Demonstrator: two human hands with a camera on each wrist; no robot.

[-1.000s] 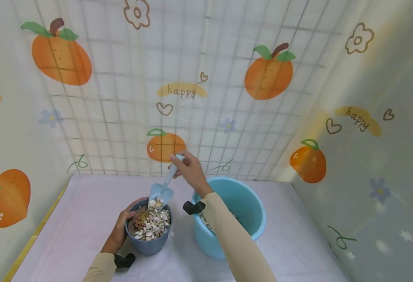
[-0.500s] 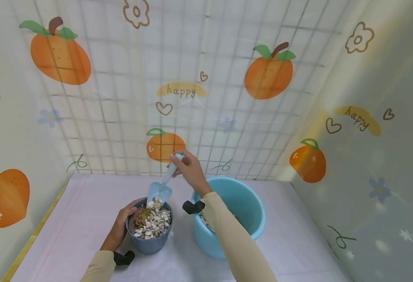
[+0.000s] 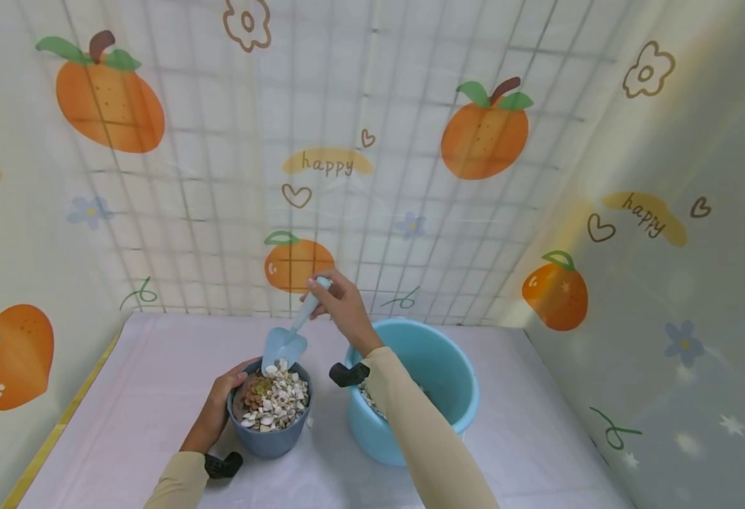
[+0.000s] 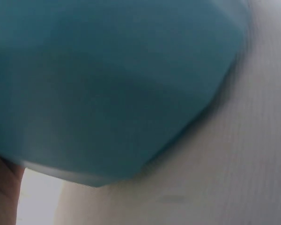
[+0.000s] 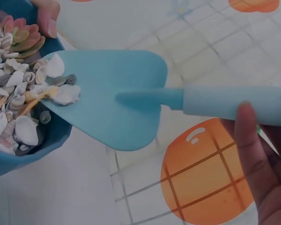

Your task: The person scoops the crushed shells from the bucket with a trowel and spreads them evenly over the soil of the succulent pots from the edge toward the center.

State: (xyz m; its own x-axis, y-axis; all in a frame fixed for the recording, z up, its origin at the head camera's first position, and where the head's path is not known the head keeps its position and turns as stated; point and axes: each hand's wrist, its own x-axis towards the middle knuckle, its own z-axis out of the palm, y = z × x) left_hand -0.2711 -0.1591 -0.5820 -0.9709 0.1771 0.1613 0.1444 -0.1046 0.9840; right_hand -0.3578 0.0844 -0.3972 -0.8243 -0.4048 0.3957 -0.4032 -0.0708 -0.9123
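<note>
My left hand (image 3: 215, 408) holds the blue-grey flowerpot (image 3: 266, 445) at its left side, thumb over the rim. Inside the pot are small white and tan seashells (image 3: 286, 404) and a reddish-green succulent (image 3: 257, 393). By its handle, a light blue hand trowel (image 3: 285, 346) is gripped in my right hand (image 3: 347, 311). The blade slopes down to the pot's far rim; in the right wrist view a few shells lie on the tip of the trowel (image 5: 117, 101). The pot wall (image 4: 107, 103) fills much of the left wrist view.
A large turquoise bucket (image 3: 382, 438) stands right of the pot, under my right forearm, with shells partly visible inside. One loose shell (image 3: 310, 423) lies between them on the white tabletop (image 3: 143, 375). A printed curtain (image 3: 404, 191) over a wire grid rises behind.
The trowel blade has shifted slightly left and back, and shells have slid off it into the pot. My left hand keeps its hold on the pot.
</note>
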